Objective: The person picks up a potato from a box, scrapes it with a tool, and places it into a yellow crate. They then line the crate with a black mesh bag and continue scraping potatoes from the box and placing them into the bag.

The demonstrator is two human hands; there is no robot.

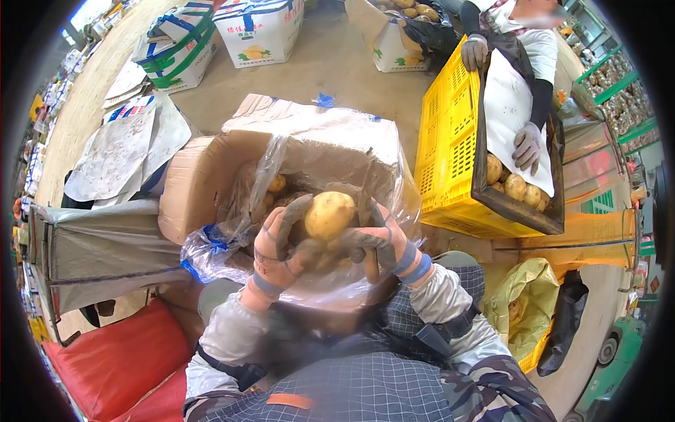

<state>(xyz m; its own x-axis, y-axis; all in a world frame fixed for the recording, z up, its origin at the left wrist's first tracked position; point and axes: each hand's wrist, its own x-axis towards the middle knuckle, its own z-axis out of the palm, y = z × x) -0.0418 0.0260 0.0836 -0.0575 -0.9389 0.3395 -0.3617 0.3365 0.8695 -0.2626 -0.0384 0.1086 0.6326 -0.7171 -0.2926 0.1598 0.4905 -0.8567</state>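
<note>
A pale yellow potato is held up over an open cardboard box, between my two gloved hands. My left hand curls its fingers round the potato's left side. On the other side, my right hand is bent against the potato's right edge, its thumb pointing inward. Just below is a blurred potato-coloured shape, partly hidden by my thumbs. The cardboard box is lined with clear plastic, and another potato shows inside it.
At right, a co-worker's gloved hands rest on a yellow crate and a white sheet over potatoes. White printed cartons stand at the back. A yellow-green sack is at right; a red cushion lies at left.
</note>
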